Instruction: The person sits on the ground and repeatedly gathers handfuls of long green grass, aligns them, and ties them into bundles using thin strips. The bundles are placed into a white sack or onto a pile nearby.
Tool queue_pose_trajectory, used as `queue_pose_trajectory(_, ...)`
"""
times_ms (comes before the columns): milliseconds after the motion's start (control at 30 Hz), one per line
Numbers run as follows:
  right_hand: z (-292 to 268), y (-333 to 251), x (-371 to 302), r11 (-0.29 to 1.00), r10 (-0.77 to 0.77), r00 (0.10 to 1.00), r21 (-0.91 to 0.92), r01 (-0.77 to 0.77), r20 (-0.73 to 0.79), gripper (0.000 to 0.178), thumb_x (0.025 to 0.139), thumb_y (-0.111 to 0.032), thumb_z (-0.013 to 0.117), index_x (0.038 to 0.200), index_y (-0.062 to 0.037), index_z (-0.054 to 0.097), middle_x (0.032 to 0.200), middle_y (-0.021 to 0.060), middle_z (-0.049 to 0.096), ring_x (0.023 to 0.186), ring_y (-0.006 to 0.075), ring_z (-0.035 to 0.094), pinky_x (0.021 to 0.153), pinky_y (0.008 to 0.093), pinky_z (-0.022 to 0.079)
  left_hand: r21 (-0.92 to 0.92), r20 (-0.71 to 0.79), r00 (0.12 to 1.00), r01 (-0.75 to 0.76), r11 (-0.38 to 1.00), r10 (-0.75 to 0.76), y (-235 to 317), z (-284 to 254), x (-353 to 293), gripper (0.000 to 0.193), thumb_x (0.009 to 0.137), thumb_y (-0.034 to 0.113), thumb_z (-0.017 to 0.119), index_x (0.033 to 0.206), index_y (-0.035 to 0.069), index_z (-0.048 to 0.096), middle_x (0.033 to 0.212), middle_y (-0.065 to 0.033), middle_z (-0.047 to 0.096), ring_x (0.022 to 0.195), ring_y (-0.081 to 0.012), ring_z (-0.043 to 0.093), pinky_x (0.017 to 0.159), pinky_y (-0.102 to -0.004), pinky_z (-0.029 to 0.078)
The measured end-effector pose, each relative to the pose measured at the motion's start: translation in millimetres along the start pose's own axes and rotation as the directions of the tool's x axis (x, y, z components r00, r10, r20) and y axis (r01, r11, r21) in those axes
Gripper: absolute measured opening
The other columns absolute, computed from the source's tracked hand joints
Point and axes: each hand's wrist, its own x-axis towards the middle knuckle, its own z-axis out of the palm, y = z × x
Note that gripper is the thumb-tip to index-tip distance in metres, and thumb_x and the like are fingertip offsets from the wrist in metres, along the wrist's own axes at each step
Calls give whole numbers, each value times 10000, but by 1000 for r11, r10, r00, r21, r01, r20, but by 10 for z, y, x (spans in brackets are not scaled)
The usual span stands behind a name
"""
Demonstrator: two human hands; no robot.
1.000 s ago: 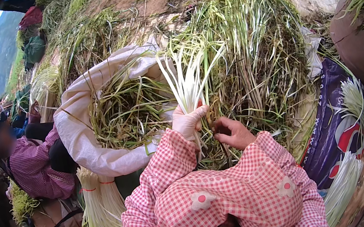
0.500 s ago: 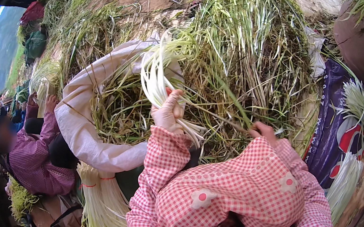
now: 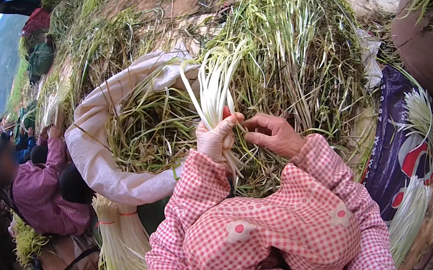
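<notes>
In my gloved left hand (image 3: 215, 138) is a loose bunch of pale chive-like stalks (image 3: 213, 87), its white ends spreading upward and a few tails hanging below the fist. My bare right hand (image 3: 275, 135) is right beside it, thumb and fingers pinched together close to the left fingertips. What they pinch is too small to make out. Beyond both hands lies a big heap of green and white stalks (image 3: 293, 47). An open white sack (image 3: 95, 155) full of limp green and brown leaves is to the left of the bunch.
Pale bundles with red bands (image 3: 120, 242) stand at lower left. Another person (image 3: 45, 192) in a checked top sits at the left, hands on stalks. On the right are a purple printed sack (image 3: 388, 135), white stalk bunches (image 3: 411, 222) and a stuffed brown sack (image 3: 425, 46).
My right hand has come up and left from the lower right to the bunch; the long stem beside it is no longer visible there. My left hand has shifted slightly right, the bunch now fanning rightward.
</notes>
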Motion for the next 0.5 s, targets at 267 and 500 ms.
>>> queue_pose_trajectory(267,-195,600,-386,964,182,983,-201,-177,9,123,833,-167,560,811,-47,572,675,45,561,580,107,512,555,248,443,-100,23,997,-67,993,70,22,-117,71,179,775,54,635,932,22,556,800,-127,623,331,-37,345,299,-182,254)
queue_pose_trajectory(500,-710,571,-1012,275,808,589,-868,-414,-24,276,870,-221,490,1075,-50,564,904,156,605,731,179,569,656,285,504,-166,-49,991,-134,977,128,120,-236,59,143,817,42,578,958,17,566,806,-122,629,316,-25,309,298,-181,232)
